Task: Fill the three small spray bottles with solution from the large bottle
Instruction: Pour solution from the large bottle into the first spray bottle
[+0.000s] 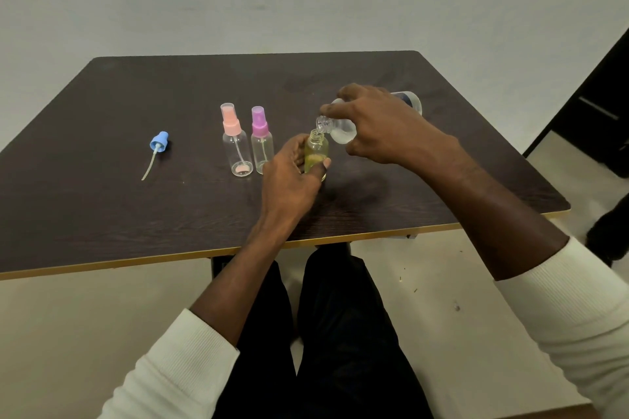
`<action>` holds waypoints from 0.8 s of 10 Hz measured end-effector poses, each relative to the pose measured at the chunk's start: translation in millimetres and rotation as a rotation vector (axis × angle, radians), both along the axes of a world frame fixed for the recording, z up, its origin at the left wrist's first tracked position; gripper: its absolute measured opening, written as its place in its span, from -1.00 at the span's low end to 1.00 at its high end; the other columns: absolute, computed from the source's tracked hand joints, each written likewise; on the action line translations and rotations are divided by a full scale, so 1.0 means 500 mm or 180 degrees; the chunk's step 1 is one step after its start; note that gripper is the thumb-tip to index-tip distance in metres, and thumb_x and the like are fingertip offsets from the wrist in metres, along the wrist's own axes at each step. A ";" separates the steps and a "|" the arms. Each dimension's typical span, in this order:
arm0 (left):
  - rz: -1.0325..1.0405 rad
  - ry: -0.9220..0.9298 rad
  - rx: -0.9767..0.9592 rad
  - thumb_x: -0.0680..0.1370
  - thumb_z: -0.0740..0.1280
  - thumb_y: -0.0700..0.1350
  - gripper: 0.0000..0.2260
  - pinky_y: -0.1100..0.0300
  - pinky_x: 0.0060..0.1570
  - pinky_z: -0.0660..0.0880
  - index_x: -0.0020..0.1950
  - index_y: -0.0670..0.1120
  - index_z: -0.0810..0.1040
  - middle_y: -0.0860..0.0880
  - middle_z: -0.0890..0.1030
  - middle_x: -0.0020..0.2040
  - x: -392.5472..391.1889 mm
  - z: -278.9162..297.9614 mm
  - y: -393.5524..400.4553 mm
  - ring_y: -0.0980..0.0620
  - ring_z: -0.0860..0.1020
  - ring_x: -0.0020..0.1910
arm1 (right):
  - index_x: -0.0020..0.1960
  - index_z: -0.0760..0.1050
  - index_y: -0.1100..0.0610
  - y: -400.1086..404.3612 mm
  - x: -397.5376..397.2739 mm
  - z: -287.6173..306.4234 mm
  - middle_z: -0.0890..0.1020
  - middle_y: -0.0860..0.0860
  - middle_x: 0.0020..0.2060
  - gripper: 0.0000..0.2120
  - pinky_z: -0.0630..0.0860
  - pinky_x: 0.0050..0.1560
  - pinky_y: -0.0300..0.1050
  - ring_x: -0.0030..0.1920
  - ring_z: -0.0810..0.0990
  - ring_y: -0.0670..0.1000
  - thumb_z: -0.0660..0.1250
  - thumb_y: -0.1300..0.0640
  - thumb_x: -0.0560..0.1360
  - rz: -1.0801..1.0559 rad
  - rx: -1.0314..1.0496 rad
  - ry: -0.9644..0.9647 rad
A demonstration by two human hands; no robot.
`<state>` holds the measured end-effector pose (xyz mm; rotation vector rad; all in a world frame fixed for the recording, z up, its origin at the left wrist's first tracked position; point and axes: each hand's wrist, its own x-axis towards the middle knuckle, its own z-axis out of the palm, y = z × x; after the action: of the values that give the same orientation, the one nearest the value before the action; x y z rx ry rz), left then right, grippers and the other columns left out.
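Note:
My left hand grips an uncapped small clear bottle standing on the dark table; yellowish liquid shows inside it. My right hand holds the large clear bottle tipped on its side, its open mouth just above the small bottle's neck. Two more small spray bottles stand to the left, side by side: one with a pink cap and one with a purple cap. Both look empty. A blue spray head with its dip tube lies alone on the table further left.
The table's gold-trimmed front edge runs just beyond my knees. A dark doorway or piece of furniture stands at the right. A pale wall lies behind the table.

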<state>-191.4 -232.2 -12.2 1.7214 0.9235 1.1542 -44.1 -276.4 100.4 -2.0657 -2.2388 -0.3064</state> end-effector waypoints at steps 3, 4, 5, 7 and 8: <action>-0.0010 -0.0024 0.0000 0.51 0.49 -0.17 -0.68 0.09 0.15 0.61 0.16 0.14 0.51 0.14 0.68 0.02 0.000 0.003 -0.004 0.20 0.65 0.04 | 0.47 0.34 -0.06 -0.002 -0.002 0.003 0.43 0.08 0.35 -0.38 0.36 0.18 -0.01 0.31 0.44 0.12 0.42 0.13 0.45 -0.0015 -0.0025 -0.0025; -0.0026 -0.0058 -0.0007 0.51 0.49 -0.18 -0.68 0.09 0.15 0.61 0.15 0.13 0.52 0.15 0.68 0.00 0.000 0.004 -0.004 0.21 0.65 0.03 | 0.46 0.34 -0.05 -0.003 -0.001 0.003 0.43 0.09 0.34 -0.38 0.36 0.20 0.00 0.31 0.44 0.13 0.42 0.14 0.45 -0.0022 -0.0034 -0.0017; -0.0029 -0.0081 0.0003 0.51 0.49 -0.19 -0.68 0.14 0.13 0.61 0.13 0.15 0.51 0.19 0.67 -0.03 0.000 0.005 -0.005 0.26 0.65 0.01 | 0.46 0.35 -0.05 -0.002 -0.001 0.002 0.44 0.09 0.34 -0.39 0.37 0.20 0.01 0.31 0.44 0.14 0.43 0.14 0.44 -0.0017 -0.0039 0.0000; 0.0000 -0.0059 0.0032 0.51 0.50 -0.17 -0.66 0.13 0.14 0.61 0.14 0.17 0.51 0.20 0.66 -0.03 0.000 0.003 -0.004 0.24 0.65 0.02 | 0.46 0.35 -0.05 0.000 -0.001 0.002 0.43 0.09 0.34 -0.38 0.37 0.20 0.01 0.31 0.44 0.13 0.43 0.14 0.44 -0.0009 -0.0049 0.0002; -0.0013 -0.0059 0.0044 0.51 0.50 -0.17 -0.67 0.13 0.14 0.61 0.14 0.17 0.51 0.18 0.67 -0.01 0.000 0.002 -0.004 0.23 0.65 0.03 | 0.46 0.35 -0.05 0.000 0.000 0.001 0.44 0.09 0.34 -0.39 0.38 0.21 0.02 0.31 0.44 0.13 0.43 0.14 0.44 -0.0016 -0.0046 -0.0021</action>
<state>-191.6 -234.0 -11.0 1.7202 0.9026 1.1746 -44.3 -276.3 100.9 -2.0807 -2.2467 -0.2987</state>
